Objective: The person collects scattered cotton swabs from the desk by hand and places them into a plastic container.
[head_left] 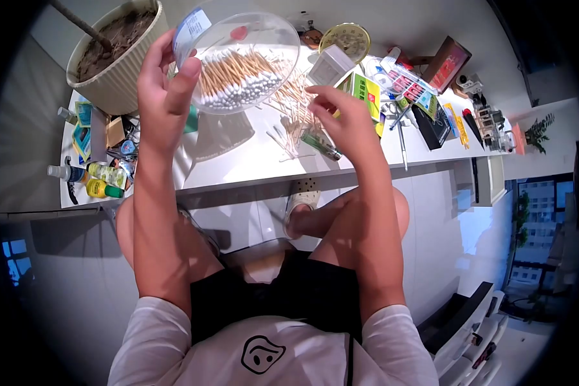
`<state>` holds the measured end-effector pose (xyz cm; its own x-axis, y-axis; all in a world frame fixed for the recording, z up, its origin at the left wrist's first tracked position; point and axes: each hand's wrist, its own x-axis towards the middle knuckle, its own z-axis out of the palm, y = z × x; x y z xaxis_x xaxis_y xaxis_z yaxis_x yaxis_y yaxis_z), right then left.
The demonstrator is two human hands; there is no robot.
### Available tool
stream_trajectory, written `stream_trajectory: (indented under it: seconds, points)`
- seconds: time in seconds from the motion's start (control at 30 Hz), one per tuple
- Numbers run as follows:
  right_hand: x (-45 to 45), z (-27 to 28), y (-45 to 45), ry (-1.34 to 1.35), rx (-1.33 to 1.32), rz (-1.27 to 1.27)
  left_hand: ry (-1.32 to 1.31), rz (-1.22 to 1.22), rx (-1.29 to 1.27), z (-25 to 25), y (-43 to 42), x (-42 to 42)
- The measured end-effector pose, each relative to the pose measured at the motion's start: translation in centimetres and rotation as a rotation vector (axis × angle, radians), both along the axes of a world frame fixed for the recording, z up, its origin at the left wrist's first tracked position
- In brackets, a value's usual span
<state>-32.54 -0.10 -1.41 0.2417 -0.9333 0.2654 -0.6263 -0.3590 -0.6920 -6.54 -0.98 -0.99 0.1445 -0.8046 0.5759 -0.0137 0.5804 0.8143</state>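
Note:
Raised over the table's left half, my left hand [167,87] grips a round clear tub [248,64] by its side, thumb in front. Many cotton swabs with wooden sticks and white tips fill the tub, which is tilted. Loose cotton swabs [293,103] lie in a pile on the white table behind and to the right of the tub. Over the right side of that pile is my right hand [341,116], its fingers bent and apart, with nothing visible in them. A green-and-clear tube [320,145] lies just below this hand.
A large potted plant [119,64] stands at the left, with small bottles [103,174] near the table's left edge. Right of the pile are a white box [330,64], a green box [365,93], a black box [431,123] and a pen [403,145].

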Motion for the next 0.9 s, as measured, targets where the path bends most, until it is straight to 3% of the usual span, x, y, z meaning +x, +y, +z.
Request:
stream_trajectory:
  seconds: [0.17,0.27,0.4,0.67,0.9]
  points:
    - [0.7,1.6,0.9,-0.128,-0.249,-0.076,0.045,-0.031,0.006,-0.3,-0.2,-0.2]
    - [1.9,2.6,2.6,-0.221,-0.672,0.008,0.059,-0.047,-0.007,-0.2,-0.2,-0.5]
    - [4.0,2.9,2.9,-0.173,-0.960,0.082,0.131,-0.091,0.065,-0.2,0.2,-1.1]
    - [6.2,2.4,0.7,0.182,-0.886,-0.068,0.129,-0.138,0.033,0.0,0.3,-1.1]
    - [5.3,2.8,1.1,0.116,-0.774,-0.112,0.082,-0.077,0.027,0.0,0.4,-0.3]
